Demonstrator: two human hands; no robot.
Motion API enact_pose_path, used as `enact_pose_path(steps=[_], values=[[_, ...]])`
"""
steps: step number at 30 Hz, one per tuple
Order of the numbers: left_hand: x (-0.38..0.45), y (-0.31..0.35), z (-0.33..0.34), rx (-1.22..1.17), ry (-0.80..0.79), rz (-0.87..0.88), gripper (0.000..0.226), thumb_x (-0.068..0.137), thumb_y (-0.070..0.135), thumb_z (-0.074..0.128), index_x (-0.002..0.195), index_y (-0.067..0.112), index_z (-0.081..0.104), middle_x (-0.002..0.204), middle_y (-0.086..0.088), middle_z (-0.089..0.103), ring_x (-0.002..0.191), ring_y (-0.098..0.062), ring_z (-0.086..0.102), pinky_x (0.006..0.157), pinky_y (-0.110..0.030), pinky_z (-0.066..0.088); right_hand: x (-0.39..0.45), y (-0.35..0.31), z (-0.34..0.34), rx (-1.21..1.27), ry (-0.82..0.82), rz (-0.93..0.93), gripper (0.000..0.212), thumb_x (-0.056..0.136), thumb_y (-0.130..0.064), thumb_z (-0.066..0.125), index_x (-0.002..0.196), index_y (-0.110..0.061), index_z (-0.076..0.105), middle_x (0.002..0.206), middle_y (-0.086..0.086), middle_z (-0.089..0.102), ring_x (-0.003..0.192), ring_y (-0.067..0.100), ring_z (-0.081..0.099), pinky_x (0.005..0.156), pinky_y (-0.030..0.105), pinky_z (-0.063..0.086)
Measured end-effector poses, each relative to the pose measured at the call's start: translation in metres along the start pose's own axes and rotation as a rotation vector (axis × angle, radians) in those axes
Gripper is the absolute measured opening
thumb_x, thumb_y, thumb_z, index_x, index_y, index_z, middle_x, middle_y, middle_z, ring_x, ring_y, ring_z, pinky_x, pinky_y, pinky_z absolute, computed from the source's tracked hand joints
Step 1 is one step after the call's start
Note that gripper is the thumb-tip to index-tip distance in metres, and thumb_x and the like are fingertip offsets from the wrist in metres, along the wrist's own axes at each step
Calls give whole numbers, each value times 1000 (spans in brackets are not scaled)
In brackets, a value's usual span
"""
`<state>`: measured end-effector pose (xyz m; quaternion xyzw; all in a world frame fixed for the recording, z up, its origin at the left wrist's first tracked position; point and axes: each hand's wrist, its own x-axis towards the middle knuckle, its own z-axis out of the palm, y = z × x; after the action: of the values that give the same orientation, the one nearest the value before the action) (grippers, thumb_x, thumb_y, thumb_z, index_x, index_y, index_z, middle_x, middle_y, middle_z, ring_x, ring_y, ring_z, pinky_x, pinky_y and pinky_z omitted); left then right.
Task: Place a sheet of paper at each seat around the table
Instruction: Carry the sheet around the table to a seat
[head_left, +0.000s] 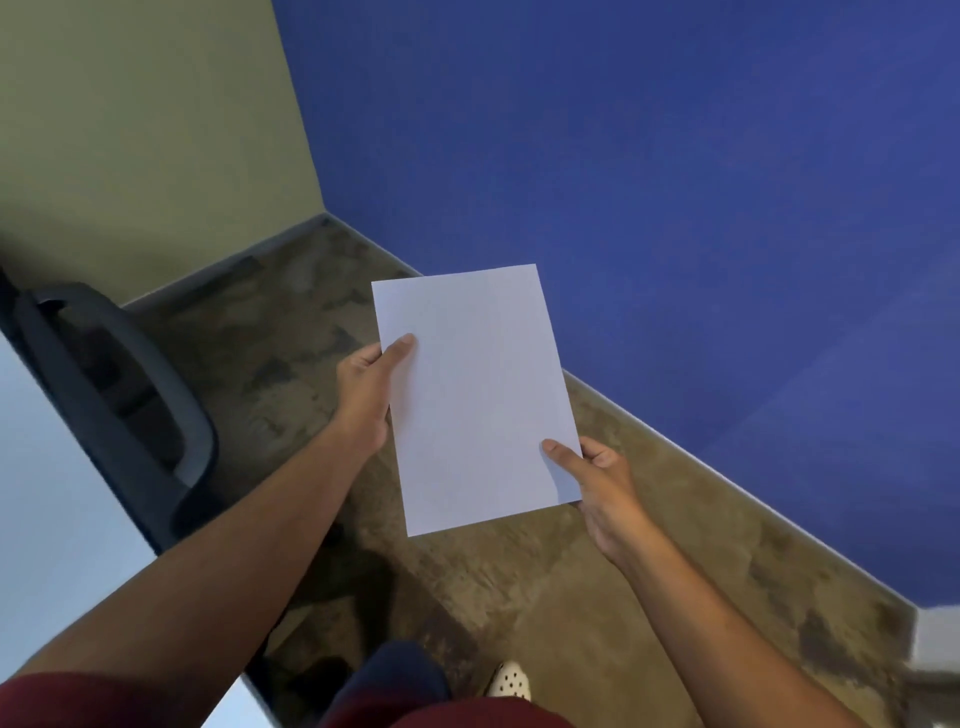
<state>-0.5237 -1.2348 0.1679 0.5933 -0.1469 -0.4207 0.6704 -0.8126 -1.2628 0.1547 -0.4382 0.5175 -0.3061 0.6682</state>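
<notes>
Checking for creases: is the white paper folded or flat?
Flat: the white rectangular paper sheet shows four straight edges and no crease, held by the left hand and right hand.

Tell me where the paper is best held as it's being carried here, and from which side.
By its long side edges, one hand from each side, as shown: the left hand pinches the upper left edge and the right hand the lower right corner. The paper is thin and flat in mid-air, so staggered thumb-on-top pinches probably keep it from sagging.

Mottled brown floor (519, 582) meeting the walls; a dark chair (119, 395) stands on it beside the pale counter (47, 493) edge.
</notes>
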Motion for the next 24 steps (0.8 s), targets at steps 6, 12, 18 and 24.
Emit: enact_pose_path(steps=[6, 12, 18, 24], values=[[62, 23, 5, -59, 131, 40, 23, 99, 22, 79, 106, 0, 79, 111, -16, 82, 91, -33, 77, 95, -59, 63, 91, -44, 25, -54, -137, 50, 25, 94, -21, 81, 116, -9, 79, 114, 11, 82, 107, 32, 79, 106, 57, 57], [158, 39, -13, -101, 246, 75, 23, 101, 26, 77, 104, 4, 79, 112, -14, 83, 109, -45, 77, 97, -61, 63, 205, -79, 85, -103, -244, 68, 30, 91, -23, 82, 119, -9, 79, 117, 9, 82, 112, 30, 78, 109, 56, 55], [253, 91, -45, -153, 329, 123, 38, 104, 32, 72, 110, -6, 74, 113, -18, 81, 108, -44, 77, 97, -62, 62, 304, -128, 176, -181, -363, 80, 28, 94, -18, 79, 118, -5, 79, 116, 14, 81, 109, 34, 78, 108, 58, 56], [321, 149, -84, -139, 433, 212, 48, 101, 36, 76, 105, -12, 72, 111, -28, 79, 110, -56, 72, 97, -74, 56, 384, -175, 270, -246, -493, 39, 22, 98, -14, 75, 118, -6, 78, 114, 11, 82, 107, 28, 80, 108, 52, 57]])
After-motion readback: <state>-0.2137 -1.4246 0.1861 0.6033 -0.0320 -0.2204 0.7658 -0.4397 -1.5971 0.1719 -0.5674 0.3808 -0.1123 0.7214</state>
